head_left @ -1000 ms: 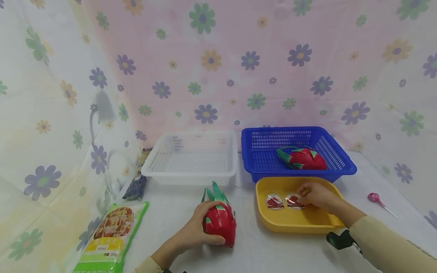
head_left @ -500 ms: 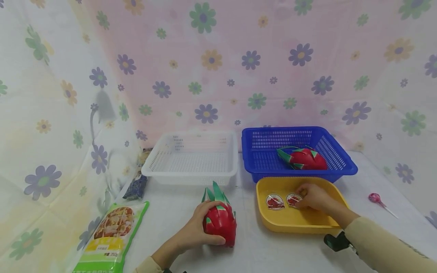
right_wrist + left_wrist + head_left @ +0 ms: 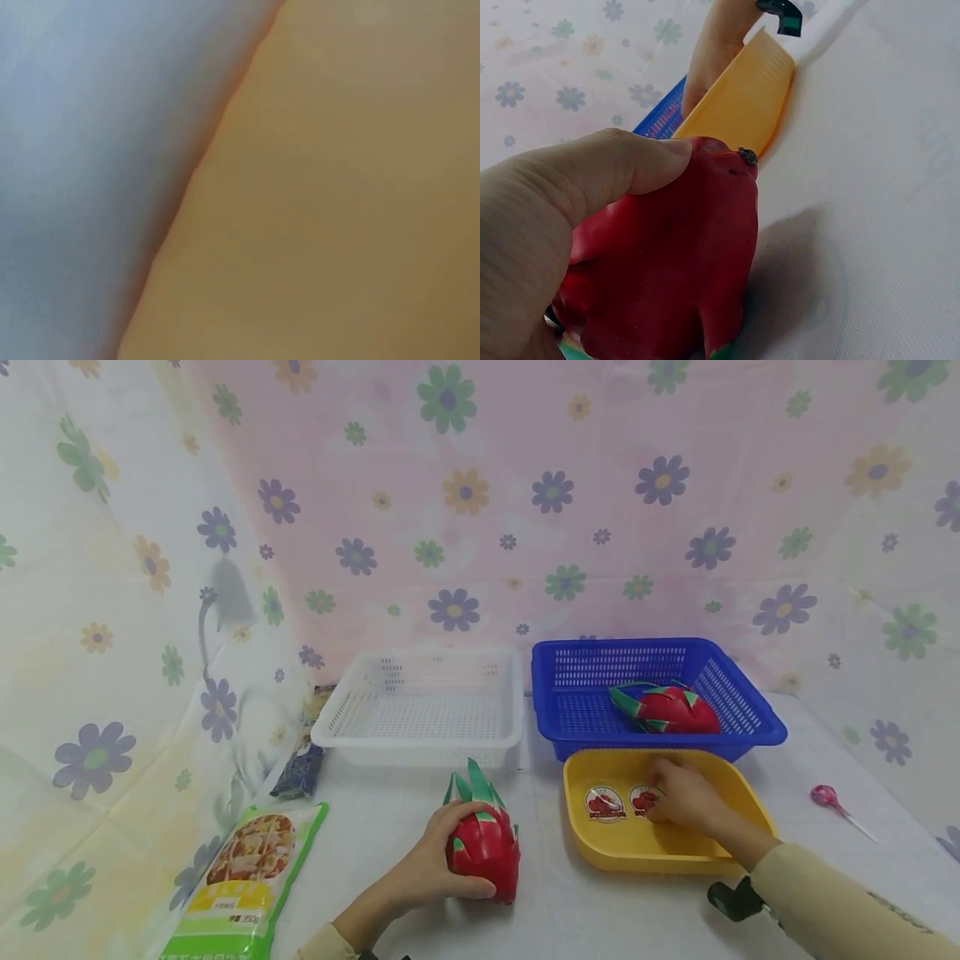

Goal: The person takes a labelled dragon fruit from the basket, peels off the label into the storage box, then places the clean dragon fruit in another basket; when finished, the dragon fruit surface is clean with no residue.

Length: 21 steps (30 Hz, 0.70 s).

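Observation:
My left hand [image 3: 438,856] grips a red toy dragon fruit [image 3: 491,860] with green leaf tips, which rests on the white cloth. In the left wrist view my thumb [image 3: 622,169] lies along the red body of the fruit. My right hand [image 3: 686,797] is inside a yellow plastic tray [image 3: 630,856], its fingers bent down at a round sticker [image 3: 642,800] printed with red fruit. Whether the fingertips pinch or only press on it is hidden. A second round sticker [image 3: 604,805] lies left of it. The right wrist view has only the blurred yellow tray [image 3: 322,210] beside a pale surface.
Behind the tray stands a blue basket [image 3: 555,727] holding another dragon fruit [image 3: 678,712]. A white basket [image 3: 420,743] is to its left. A green food packet [image 3: 240,877] and a dark packet [image 3: 300,770] line the left side; a lollipop [image 3: 823,795] lies at right.
My right hand has shifted slightly left in the tray, over more of the right sticker. The left hand and its dragon fruit have stayed still.

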Each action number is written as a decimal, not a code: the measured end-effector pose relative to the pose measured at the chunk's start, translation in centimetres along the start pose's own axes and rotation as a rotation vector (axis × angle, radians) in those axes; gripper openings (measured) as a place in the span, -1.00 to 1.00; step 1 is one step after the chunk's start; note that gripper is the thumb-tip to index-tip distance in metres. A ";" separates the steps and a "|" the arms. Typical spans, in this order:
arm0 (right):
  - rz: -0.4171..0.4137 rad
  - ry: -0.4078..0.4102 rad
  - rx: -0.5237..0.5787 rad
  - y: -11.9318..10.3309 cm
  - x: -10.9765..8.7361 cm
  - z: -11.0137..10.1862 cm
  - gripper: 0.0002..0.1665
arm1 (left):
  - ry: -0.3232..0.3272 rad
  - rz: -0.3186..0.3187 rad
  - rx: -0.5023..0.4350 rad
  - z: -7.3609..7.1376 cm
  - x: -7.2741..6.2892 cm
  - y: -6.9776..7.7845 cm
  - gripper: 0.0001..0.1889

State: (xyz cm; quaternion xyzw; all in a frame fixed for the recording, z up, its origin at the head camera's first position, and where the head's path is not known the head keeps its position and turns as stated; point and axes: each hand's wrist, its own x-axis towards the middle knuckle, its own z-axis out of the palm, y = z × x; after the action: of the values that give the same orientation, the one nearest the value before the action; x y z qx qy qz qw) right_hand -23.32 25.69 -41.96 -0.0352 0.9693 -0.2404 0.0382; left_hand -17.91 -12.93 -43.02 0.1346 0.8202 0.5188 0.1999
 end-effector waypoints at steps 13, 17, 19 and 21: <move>0.004 0.005 -0.022 0.2 -0.1 0.2 -0.70 | 0.002 0.003 -0.001 -0.1 0.0 0.0 -0.08; 0.014 0.001 -0.011 0.2 0.0 0.2 -0.68 | 0.002 0.007 -0.001 0.0 0.0 -0.1 -0.10; 0.005 0.009 -0.002 0.2 0.0 0.1 -0.71 | 0.001 0.011 -0.001 0.0 0.0 -0.1 -0.10; -0.007 0.014 0.000 0.3 -0.1 0.2 -0.74 | 0.001 0.012 0.000 0.0 0.0 -0.1 -0.10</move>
State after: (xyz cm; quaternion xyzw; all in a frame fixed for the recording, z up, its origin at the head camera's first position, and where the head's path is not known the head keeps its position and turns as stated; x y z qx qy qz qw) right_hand -23.26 25.87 -42.25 -0.0370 0.9694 -0.2409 0.0305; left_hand -17.92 -12.98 -43.09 0.1393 0.8194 0.5201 0.1965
